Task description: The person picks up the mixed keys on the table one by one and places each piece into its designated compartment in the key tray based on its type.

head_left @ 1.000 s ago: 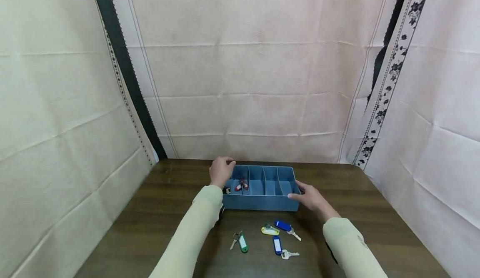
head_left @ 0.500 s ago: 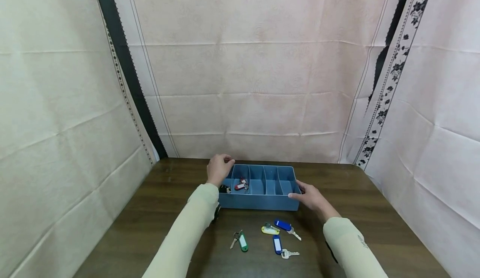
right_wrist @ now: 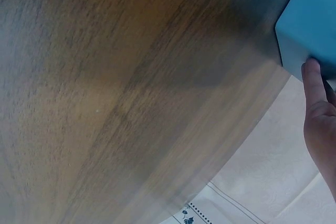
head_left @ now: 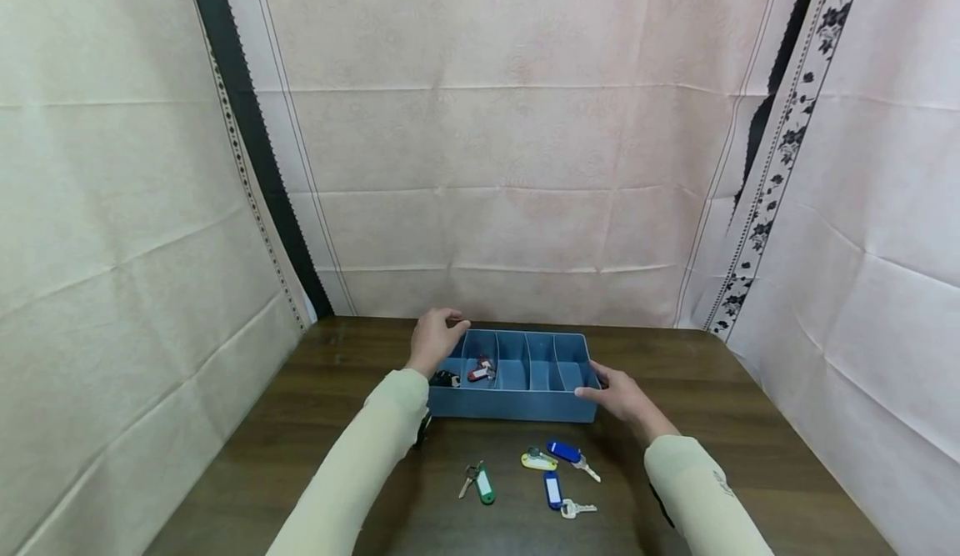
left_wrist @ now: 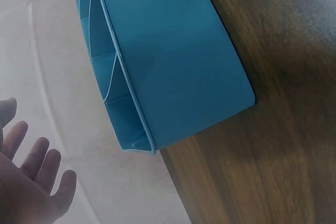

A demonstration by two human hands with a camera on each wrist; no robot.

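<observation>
A blue divided storage box stands at the back of the table. My right hand holds its right front corner, thumb at the front and fingers along the end. In the right wrist view a digit of the right hand touches the blue wall. My left hand hovers over the box's left end; the left wrist view shows its fingers loosely bent, holding nothing. Black-tagged keys lie in the leftmost compartment, partly hidden by the arm. Red-tagged keys lie in the compartment beside it.
In front of the box lie a key with a green tag, one with a yellow tag, and two with blue tags. The wooden table is enclosed by pale cloth curtains.
My left hand and forearm have shifted a little to the left, showing more of the black-tagged keys. The right hand stays at the box corner.
</observation>
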